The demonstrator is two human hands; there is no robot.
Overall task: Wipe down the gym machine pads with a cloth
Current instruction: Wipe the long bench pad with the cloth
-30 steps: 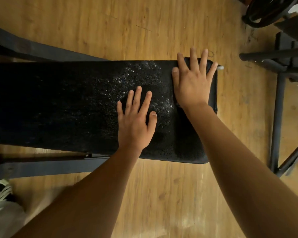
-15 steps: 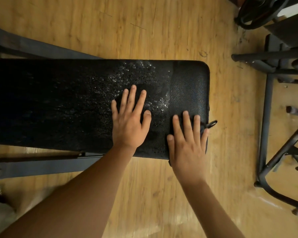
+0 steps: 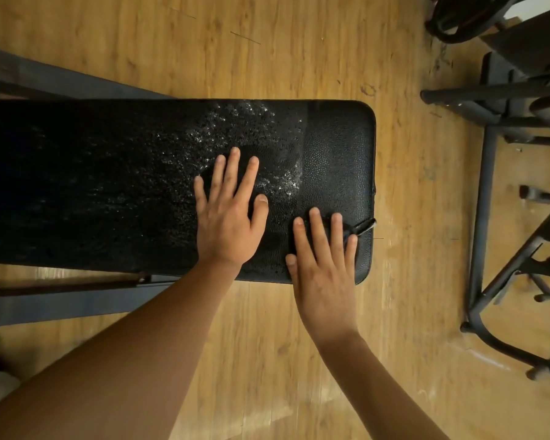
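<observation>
Cloth [image 3: 361, 228] beneath right-hand fingers [image 3: 317, 231]

Black padded bench [image 3: 92, 185] runs left to right above wooden floor [image 3: 267, 42]; rounded right end in view, left end cut by frame. Spray droplets [image 3: 235, 131] speckle pad's middle, thickest toward far edge; strip along right end shows plain pebbled surface. Left hand [image 3: 227, 214] flat on pad near middle, fingers spread. Right hand [image 3: 326, 268] flat at near right corner, straight fingers pressing dark cloth [image 3: 362, 225] — one tail pokes out by right edge. On floor: dark frame bars [image 3: 61, 301] along near edge, black metal stand [image 3: 483, 201] off right end.
</observation>
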